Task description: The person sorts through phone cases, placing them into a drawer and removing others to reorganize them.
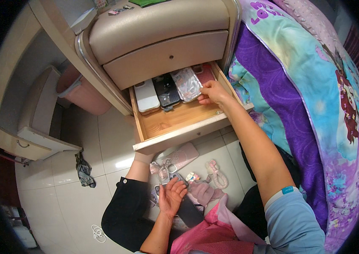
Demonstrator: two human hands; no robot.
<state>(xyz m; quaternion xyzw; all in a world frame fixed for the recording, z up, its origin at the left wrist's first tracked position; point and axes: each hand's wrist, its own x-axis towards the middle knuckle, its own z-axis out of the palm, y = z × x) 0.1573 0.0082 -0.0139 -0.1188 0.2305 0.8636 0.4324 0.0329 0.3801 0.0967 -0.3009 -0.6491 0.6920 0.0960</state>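
Note:
My right hand (210, 92) reaches into the pulled-out wooden drawer (170, 122) and pinches the near right corner of a shiny silvery patterned phone case (186, 83). To its left lie a black phone case (166, 90) and a white phone case (147, 95), in a row. A red case (204, 73) lies partly hidden at the back right. My left hand (172, 196) is palm up with its fingers apart, above a dark phone case (189, 212) on the floor. Near it lie a pink phone case (184, 157), a beaded charm strap (163, 171) and a braided pink wrist strap (219, 177).
Bedding (306, 95) hangs close along the right of the nightstand (163, 35). A pink bin (87, 95) stands at the left. On the tiled floor lie a dark crumpled cloth (84, 171) and a coiled white cable (98, 234). The drawer front overhangs my leg.

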